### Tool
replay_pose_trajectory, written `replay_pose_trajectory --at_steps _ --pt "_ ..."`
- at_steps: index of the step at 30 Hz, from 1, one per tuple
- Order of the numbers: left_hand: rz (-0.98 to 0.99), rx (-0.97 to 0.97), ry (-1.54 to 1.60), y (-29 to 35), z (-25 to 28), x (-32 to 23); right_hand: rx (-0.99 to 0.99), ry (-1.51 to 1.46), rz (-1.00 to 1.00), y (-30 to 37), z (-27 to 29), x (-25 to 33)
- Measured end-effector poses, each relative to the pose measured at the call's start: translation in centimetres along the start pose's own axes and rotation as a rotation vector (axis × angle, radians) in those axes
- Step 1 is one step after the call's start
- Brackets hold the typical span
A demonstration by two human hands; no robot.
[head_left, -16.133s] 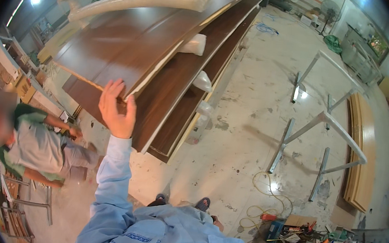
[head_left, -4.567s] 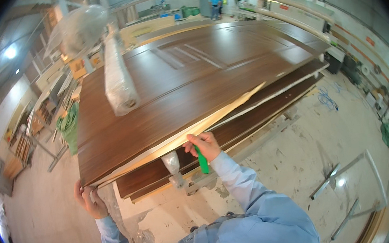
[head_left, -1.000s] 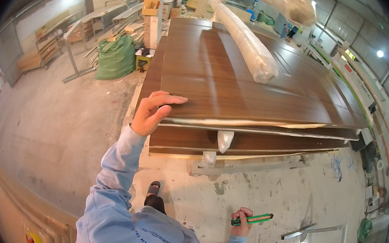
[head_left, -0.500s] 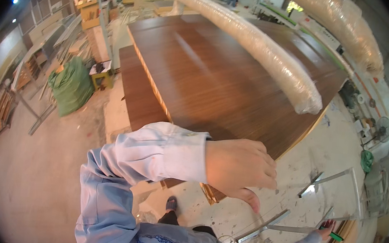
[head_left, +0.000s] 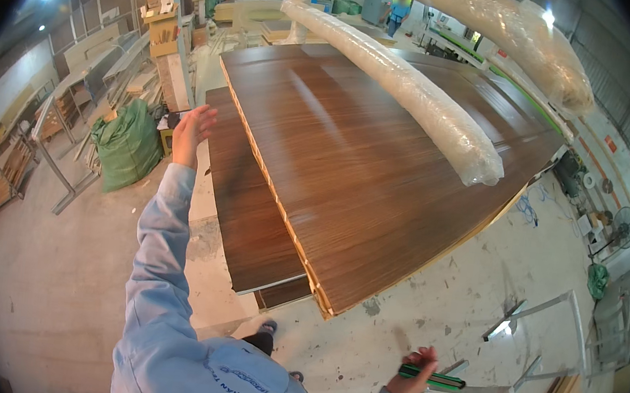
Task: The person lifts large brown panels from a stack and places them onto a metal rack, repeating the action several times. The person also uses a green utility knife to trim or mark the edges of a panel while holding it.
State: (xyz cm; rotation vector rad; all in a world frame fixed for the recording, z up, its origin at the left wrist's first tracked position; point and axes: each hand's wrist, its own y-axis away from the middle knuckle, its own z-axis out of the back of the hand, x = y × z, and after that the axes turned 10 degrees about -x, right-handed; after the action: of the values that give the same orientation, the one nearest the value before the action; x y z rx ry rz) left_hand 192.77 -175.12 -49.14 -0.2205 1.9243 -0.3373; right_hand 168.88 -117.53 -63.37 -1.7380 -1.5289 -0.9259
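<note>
My left hand [head_left: 192,136], at the end of an outstretched blue sleeve, is raised beside the left edge of a stack of dark brown wood-grain panels. Its fingers are stretched out with nothing in them. The top panel [head_left: 361,194] has a pale, rough edge and lies askew over a lower brown panel [head_left: 240,212]. My right hand [head_left: 409,384] is closed around a green and black box cutter [head_left: 443,379], low at the right and away from the panels. Whether its blade is out I cannot tell.
Two tubes in clear wrap, a lower one [head_left: 418,92] and an upper one [head_left: 502,20], reach over the panels. A metal frame [head_left: 542,378] stands at the right. A green sack [head_left: 127,146] is at the left; a fan [head_left: 623,226] stands far right. Another person [head_left: 400,12] is in the background.
My left arm has swung from in front of the panels out to the left and forward. The right hand has come inward and up with the box cutter, and the view has shifted slightly.
</note>
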Motion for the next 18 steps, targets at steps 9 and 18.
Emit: replay_pose_trajectory --at_steps 9,18 --pt "0.267 -0.131 0.304 -20.8 3.7 10.1 0.180 0.117 0.198 9.7 -9.6 -1.1" --pt "0.369 -0.013 0.524 -37.8 2.5 17.1 -0.201 -0.025 0.432 15.8 -17.9 -3.5"
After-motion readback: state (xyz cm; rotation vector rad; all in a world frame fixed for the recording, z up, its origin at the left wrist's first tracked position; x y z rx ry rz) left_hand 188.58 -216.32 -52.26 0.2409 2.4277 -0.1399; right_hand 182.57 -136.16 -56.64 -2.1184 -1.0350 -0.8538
